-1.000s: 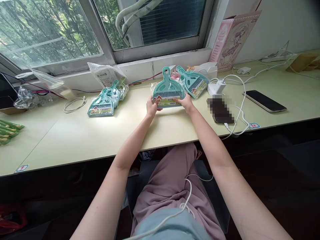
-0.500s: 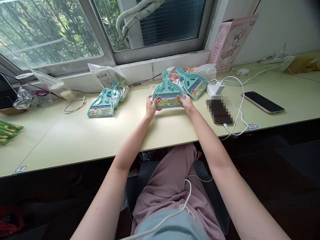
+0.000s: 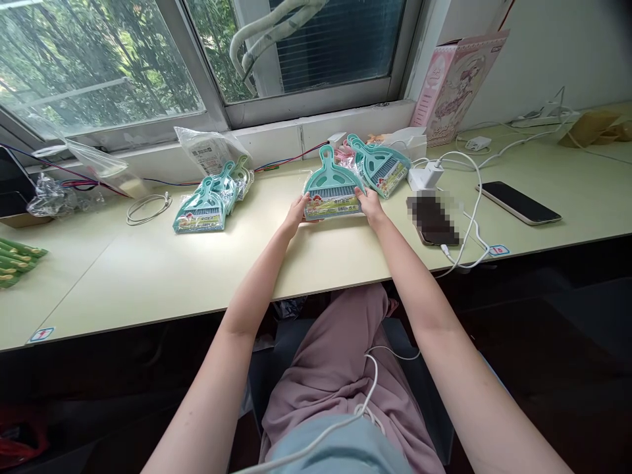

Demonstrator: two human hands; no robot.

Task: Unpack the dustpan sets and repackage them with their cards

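Note:
Between my two hands is a plastic-wrapped mint-green dustpan and brush set (image 3: pixel 334 179), its handle pointing to the window. My left hand (image 3: pixel 297 213) grips its left edge, thumb on the front and fingers partly hidden beneath. At the opposite edge my right hand (image 3: pixel 369 203) holds it the same way. Just behind and to the right lies another wrapped dustpan set (image 3: pixel 382 164), next to something pink in plastic. Farther left on the table, more wrapped dustpan sets (image 3: pixel 205 201) lie overlapping, a yellow-green one at their back.
On the pale table (image 3: pixel 162 276), a blurred phone (image 3: pixel 433 220), a white charger (image 3: pixel 427 174) with looping cable and a black phone (image 3: pixel 519 202) lie right. A pink box (image 3: pixel 459 85) stands by the wall. A coiled cable (image 3: pixel 148 208) and green bundle (image 3: pixel 20 261) are left.
Both hands have shifted slightly, and the held dustpan set has tipped or lowered a little toward the table. The other sets have not moved.

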